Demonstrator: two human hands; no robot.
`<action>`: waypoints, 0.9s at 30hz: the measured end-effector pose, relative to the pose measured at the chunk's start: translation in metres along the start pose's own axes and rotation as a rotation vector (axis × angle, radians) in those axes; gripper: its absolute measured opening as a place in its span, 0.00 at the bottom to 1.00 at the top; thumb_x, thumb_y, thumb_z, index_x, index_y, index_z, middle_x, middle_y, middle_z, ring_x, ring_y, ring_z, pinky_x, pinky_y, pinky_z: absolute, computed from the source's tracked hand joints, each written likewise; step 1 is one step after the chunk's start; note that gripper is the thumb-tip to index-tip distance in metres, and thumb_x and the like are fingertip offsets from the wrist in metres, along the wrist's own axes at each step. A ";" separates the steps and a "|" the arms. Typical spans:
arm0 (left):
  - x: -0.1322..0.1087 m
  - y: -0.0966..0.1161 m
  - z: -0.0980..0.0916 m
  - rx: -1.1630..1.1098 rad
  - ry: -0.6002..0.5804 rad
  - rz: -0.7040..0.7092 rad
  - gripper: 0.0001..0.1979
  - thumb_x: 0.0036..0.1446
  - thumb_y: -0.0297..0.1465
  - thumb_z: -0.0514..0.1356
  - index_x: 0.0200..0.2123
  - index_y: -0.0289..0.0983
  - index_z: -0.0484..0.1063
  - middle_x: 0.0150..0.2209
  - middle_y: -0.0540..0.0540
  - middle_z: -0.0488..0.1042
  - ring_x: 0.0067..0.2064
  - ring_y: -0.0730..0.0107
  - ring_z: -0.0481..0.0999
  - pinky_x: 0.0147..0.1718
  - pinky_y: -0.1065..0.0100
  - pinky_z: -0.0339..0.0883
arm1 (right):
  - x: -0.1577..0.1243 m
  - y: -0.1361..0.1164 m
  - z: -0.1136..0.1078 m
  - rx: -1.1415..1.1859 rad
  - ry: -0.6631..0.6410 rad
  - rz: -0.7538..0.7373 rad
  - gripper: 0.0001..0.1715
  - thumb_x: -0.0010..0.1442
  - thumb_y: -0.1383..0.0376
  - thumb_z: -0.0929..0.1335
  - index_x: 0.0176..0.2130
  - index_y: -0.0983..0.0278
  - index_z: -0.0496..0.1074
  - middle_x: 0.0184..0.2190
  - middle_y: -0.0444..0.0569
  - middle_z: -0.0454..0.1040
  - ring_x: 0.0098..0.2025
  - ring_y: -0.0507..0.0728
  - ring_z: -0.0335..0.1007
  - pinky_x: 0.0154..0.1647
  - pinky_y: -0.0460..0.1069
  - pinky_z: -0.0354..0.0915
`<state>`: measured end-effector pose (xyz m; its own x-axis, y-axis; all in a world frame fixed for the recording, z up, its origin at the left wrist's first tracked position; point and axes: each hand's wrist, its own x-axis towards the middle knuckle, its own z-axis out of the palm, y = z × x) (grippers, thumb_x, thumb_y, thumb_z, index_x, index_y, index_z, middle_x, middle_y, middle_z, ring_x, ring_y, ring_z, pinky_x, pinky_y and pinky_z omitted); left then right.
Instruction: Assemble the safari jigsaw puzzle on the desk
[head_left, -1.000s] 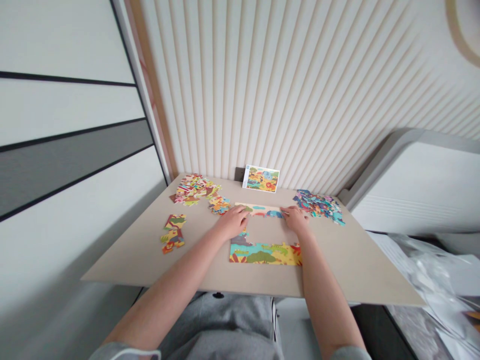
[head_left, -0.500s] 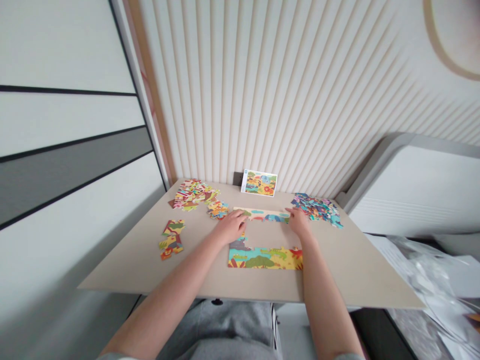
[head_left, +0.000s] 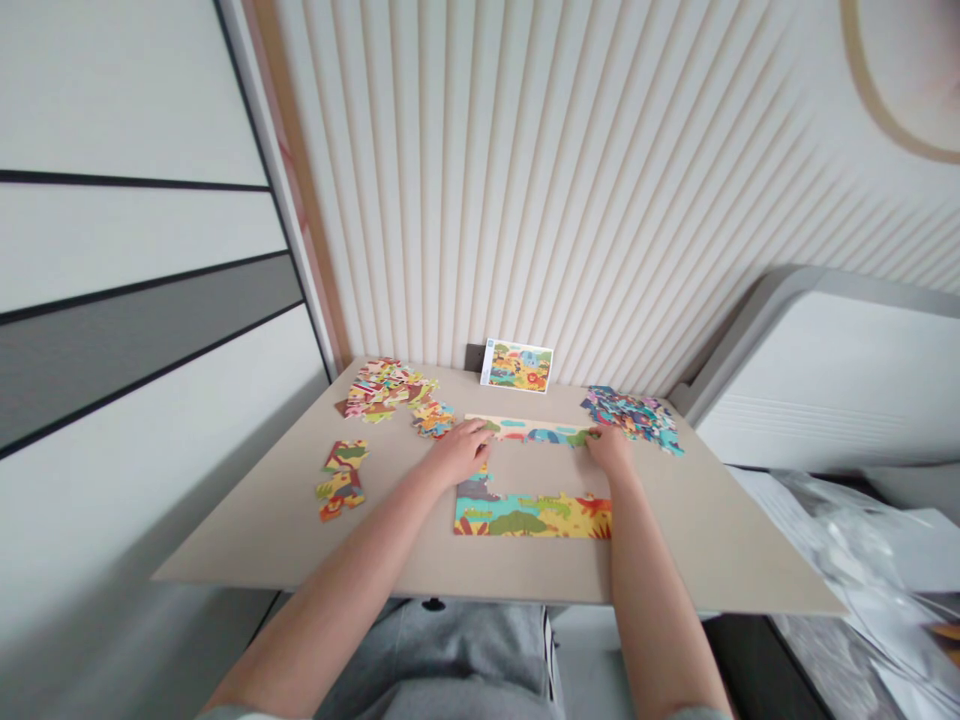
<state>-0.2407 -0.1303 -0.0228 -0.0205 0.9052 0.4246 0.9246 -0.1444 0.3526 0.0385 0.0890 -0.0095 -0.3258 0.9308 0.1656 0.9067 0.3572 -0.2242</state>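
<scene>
Nearest, grey trousers (head_left: 442,660) are cut off by the lower frame edge. Both forearms reach over a beige table (head_left: 675,540). The left hand (head_left: 461,452) lies palm down, fingers curved, at the upper left of a part-built jigsaw puzzle (head_left: 532,515), whose lower strip and upper strip frame a bare centre. The right hand (head_left: 609,449) rests its fingertips (head_left: 594,435) on the upper strip's right end. Both hands look partly closed; any grip cannot be told, as the fingers hide what lies beneath. Loose pieces lie left (head_left: 341,480), upper left (head_left: 386,390) and upper right (head_left: 630,418). Farthest, a picture card (head_left: 516,366) leans against the ribbed wall panel (head_left: 525,200).
</scene>
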 end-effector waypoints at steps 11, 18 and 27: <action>-0.007 -0.014 -0.015 -0.009 -0.044 0.007 0.17 0.66 0.30 0.55 0.55 0.39 0.74 0.61 0.41 0.71 0.61 0.61 0.70 0.63 0.60 0.61 | -0.005 0.003 0.003 -0.003 -0.050 -0.237 0.17 0.61 0.69 0.64 0.42 0.64 0.81 0.42 0.60 0.78 0.50 0.63 0.72 0.51 0.53 0.64; -0.009 -0.019 -0.021 0.026 -0.067 0.019 0.17 0.66 0.31 0.56 0.56 0.41 0.74 0.61 0.43 0.71 0.62 0.62 0.70 0.62 0.62 0.62 | -0.007 0.031 -0.007 0.112 -0.093 -0.482 0.24 0.62 0.72 0.60 0.50 0.63 0.79 0.46 0.57 0.77 0.49 0.60 0.72 0.55 0.52 0.65; -0.011 0.007 -0.038 0.149 -0.038 0.012 0.14 0.66 0.29 0.57 0.54 0.41 0.74 0.61 0.42 0.70 0.61 0.59 0.70 0.63 0.58 0.61 | -0.008 0.059 0.027 0.398 0.061 -0.536 0.25 0.64 0.64 0.60 0.57 0.61 0.74 0.53 0.57 0.73 0.55 0.63 0.69 0.60 0.61 0.64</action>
<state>-0.2490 -0.1566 0.0067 0.0029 0.9187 0.3949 0.9711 -0.0969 0.2183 0.0880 0.1048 -0.0497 -0.6777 0.6146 0.4037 0.4519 0.7812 -0.4306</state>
